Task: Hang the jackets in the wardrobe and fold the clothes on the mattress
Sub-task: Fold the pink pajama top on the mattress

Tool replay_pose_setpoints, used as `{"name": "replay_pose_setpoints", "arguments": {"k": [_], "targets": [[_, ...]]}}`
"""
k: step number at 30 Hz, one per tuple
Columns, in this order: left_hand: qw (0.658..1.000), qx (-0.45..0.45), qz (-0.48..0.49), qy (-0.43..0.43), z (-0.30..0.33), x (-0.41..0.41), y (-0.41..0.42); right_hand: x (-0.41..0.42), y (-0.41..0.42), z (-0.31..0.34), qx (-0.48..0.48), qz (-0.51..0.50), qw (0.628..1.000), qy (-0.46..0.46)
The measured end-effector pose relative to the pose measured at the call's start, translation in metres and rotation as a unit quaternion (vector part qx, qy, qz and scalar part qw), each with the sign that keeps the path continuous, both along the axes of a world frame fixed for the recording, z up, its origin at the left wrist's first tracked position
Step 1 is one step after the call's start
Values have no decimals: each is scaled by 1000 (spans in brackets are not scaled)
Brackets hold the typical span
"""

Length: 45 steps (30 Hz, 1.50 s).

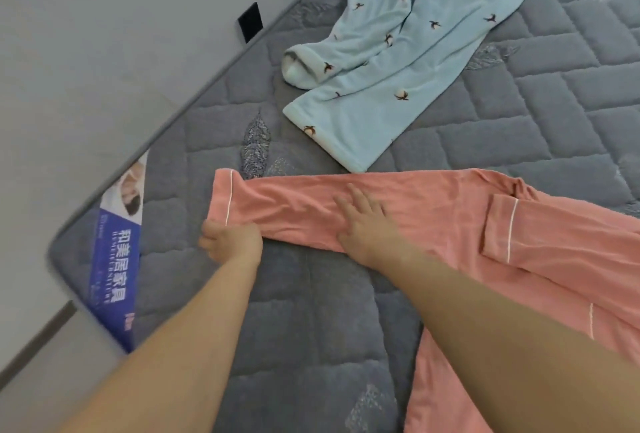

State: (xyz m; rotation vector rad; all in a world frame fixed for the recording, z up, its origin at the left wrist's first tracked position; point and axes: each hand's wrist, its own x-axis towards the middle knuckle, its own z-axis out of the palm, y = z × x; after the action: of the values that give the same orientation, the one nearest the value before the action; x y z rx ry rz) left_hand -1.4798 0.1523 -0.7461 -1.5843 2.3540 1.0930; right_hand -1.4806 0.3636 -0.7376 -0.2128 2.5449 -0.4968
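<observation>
two garments on grey quilted mattress (346,311). one pink pyjama top (450,211) near side, sleeve stretched left. one light blue patterned pyjama piece (398,62) beyond it, apart. left hand (232,240) pinches sleeve cuff edge, fingers curled. right hand (367,221) lies flat on sleeve, fingers straight, spread. one blue label (116,259) at mattress corner.

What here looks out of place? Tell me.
The blue pajamas lie crumpled and unfolded on the mattress. The pink top is spread out, with the left hand gripping its sleeve and the right hand flat on it.
</observation>
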Motion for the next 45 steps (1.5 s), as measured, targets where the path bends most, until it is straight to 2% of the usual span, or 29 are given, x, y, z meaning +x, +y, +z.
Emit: {"name": "replay_pose_setpoints", "arguments": {"k": [3,7,9,12,16,20,22,24,26,28,31,33,34,35,37,38,40,43,45], "targets": [[987,74,122,79,-9,-6,-27,-5,-40,-17,57,69,993,-79],[962,198,163,90,-12,-18,-51,-1,-49,-35,87,87,987,-99],[961,230,130,78,-10,-20,-54,0,-38,-33,45,78,993,-71],[972,207,58,95,4,-25,-35,6,-5,-23,-27,26,999,25],[959,238,-33,148,32,-36,32,27,69,-12,-19,-115,991,67],[936,260,-166,170,72,-30,139,57,165,0,6,-276,956,102],[918,262,-240,176,86,-24,203,75,212,11,-21,-393,912,117],[887,274,-311,205,92,-17,265,95,263,13,-85,-500,853,122],[852,285,-377,226,94,-6,326,118,311,16,-157,-600,776,117],[819,292,-438,231,94,11,392,147,358,18,-234,-691,680,74],[771,313,-516,203,87,49,486,184,426,15,-287,-762,576,67],[728,312,-588,166,72,77,537,203,460,13,-313,-793,517,70],[702,301,-629,144,63,90,556,212,471,15,-333,-797,500,66],[671,298,-668,121,56,103,571,219,485,10,-346,-792,498,70],[626,268,-726,91,39,119,584,227,497,1,-336,-781,523,55],[618,248,-742,78,31,123,585,228,496,-2,-314,-766,560,45],[622,190,-757,56,15,120,577,225,490,-9,-292,-748,596,4],[604,-5,-796,41,-2,106,547,221,486,-23,-154,-689,708,-18],[551,-85,-830,5,-14,99,522,218,480,-21,-137,-674,726,-6]]}}
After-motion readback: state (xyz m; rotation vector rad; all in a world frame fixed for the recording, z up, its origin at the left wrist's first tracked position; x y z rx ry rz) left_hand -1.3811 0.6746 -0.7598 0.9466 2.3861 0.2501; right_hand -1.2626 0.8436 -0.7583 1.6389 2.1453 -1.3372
